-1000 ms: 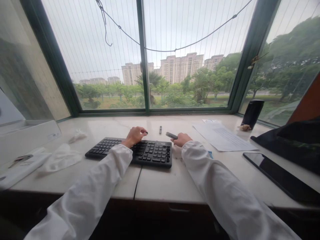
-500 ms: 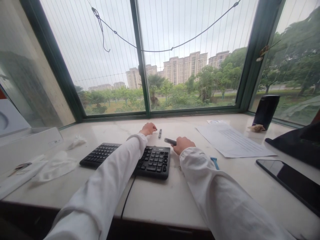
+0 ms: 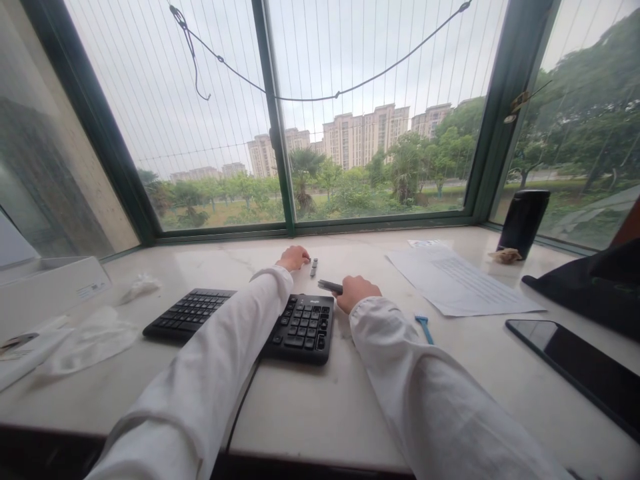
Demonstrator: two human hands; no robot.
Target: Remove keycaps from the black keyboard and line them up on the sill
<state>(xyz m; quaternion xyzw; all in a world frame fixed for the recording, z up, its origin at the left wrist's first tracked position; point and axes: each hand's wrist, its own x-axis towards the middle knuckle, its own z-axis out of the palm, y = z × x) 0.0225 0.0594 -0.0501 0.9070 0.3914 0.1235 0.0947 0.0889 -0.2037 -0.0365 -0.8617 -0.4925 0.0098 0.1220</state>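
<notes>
A black keyboard (image 3: 300, 322) lies on the pale stone sill, its middle covered by my left forearm. Several key spots along its right edge look bare and glossy. Beyond it, a short row of small grey keycaps (image 3: 314, 267) sits on the stone. My left hand (image 3: 294, 258) rests just left of that row, fingertips pinched together; whatever they hold is too small to make out. In my right hand (image 3: 358, 293) is a dark slim tool (image 3: 329, 287), gripped above the keyboard's upper right corner and pointing left; its exact kind is unclear.
Right of my right sleeve lies a blue razor-shaped tool (image 3: 423, 328). Further right are a printed sheet (image 3: 463, 283), a phone (image 3: 570, 367) and a black cylinder (image 3: 525, 223). At left stand a white box (image 3: 50, 290) and crumpled plastic (image 3: 90, 343). A window frame (image 3: 320, 227) borders the back.
The whole view has shifted slightly, moving most things a little left in the picture. My left fingertips appear slightly closer to the keycap row. My right hand keeps hold of the dark slim tool.
</notes>
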